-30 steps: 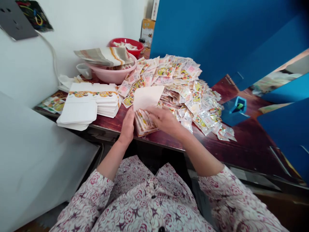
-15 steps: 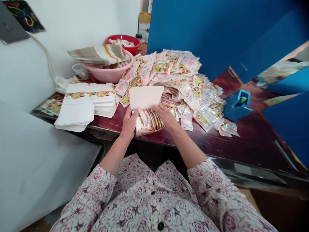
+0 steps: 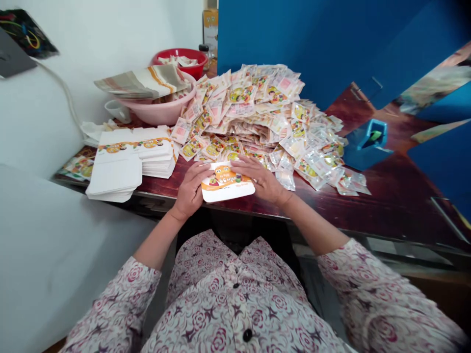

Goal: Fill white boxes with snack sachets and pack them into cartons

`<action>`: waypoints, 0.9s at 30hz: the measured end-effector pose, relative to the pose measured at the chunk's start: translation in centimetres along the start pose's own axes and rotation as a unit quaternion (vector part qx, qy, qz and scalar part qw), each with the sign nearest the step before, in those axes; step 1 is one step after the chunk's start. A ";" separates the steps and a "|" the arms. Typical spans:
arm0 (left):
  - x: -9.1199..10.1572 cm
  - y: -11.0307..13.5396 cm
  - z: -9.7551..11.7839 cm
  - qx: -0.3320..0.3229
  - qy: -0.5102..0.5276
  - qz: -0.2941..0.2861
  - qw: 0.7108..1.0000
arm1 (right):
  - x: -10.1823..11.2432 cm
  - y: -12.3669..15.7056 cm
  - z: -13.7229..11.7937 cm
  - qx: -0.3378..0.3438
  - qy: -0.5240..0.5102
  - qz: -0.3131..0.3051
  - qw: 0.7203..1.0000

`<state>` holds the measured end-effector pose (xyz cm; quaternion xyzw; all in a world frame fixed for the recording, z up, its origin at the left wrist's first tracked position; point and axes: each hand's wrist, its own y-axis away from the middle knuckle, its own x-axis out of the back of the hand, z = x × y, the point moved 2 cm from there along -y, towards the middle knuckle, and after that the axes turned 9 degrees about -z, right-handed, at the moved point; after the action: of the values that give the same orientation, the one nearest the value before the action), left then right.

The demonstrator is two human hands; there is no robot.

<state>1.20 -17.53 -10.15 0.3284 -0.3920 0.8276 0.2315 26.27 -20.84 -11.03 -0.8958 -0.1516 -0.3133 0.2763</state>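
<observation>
A small white and orange carton (image 3: 227, 185) lies at the near edge of the dark wooden table (image 3: 386, 196), its printed lid folded down. My left hand (image 3: 191, 189) grips its left end with curled fingers. My right hand (image 3: 262, 179) presses on the lid and right end. Just behind the carton spreads a large heap of small printed sachets (image 3: 265, 117). A stack of flat unfolded cartons (image 3: 128, 159) rests to the left of my left hand.
A pink basin (image 3: 162, 110) holding folded papers and a red bowl (image 3: 180, 59) stand at the back left. A blue tape dispenser (image 3: 366, 144) sits on the right. Blue panels (image 3: 312, 39) rise behind the heap. A white surface (image 3: 55, 245) adjoins the table's left.
The carton's lid stood open over the sachets inside; it is now folded shut, and both hands have moved onto the closed carton.
</observation>
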 end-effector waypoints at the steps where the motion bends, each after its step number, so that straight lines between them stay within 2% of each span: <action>1: 0.5 0.1 0.0 0.003 -0.015 -0.043 0.999 | 0.3 0.4 -0.4 0.010 0.036 -0.043 0.998; 4: 1.8 0.5 0.1 0.004 -0.047 -0.157 0.986 | 0.6 1.5 -1.5 0.029 0.095 -0.134 0.986; 5: 2.0 0.6 0.2 -0.001 -0.055 -0.182 0.982 | 0.5 1.7 -1.6 0.027 0.106 -0.137 0.984; 7: 2.1 0.6 0.4 -0.013 -0.077 -0.204 0.976 | 0.1 1.8 -1.3 0.024 0.118 -0.107 0.987; 9: 1.5 0.4 0.5 -0.021 -0.104 -0.195 0.975 | -0.4 1.7 -0.4 0.042 0.110 -0.058 0.991; 12: 0.0 0.2 0.6 -0.047 -0.127 -0.145 0.980 | -1.2 1.5 0.9 0.079 0.072 -0.012 0.994; 15: -1.2 0.4 0.9 -0.077 -0.138 -0.093 0.983 | -1.7 1.6 1.5 0.068 0.043 0.010 0.997; 18: -1.6 0.8 1.3 -0.075 -0.152 -0.071 0.983 | -1.7 1.9 1.4 0.053 0.027 0.010 0.998; 20: -1.4 0.9 1.7 -0.058 -0.155 -0.080 0.983 | -1.5 2.1 1.0 0.057 0.019 -0.009 0.998; 24: -0.5 0.7 2.8 -0.009 -0.152 -0.140 0.978 | -0.9 1.9 0.0 0.058 0.019 -0.034 0.998; 27: -0.3 0.1 3.6 0.034 -0.157 -0.141 0.977 | -0.9 1.5 -0.5 0.034 0.048 -0.029 0.998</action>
<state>2.66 -20.56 -8.72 0.5136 -0.3449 0.7377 0.2702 26.03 -22.43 -11.91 -0.8653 -0.1744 -0.3581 0.3044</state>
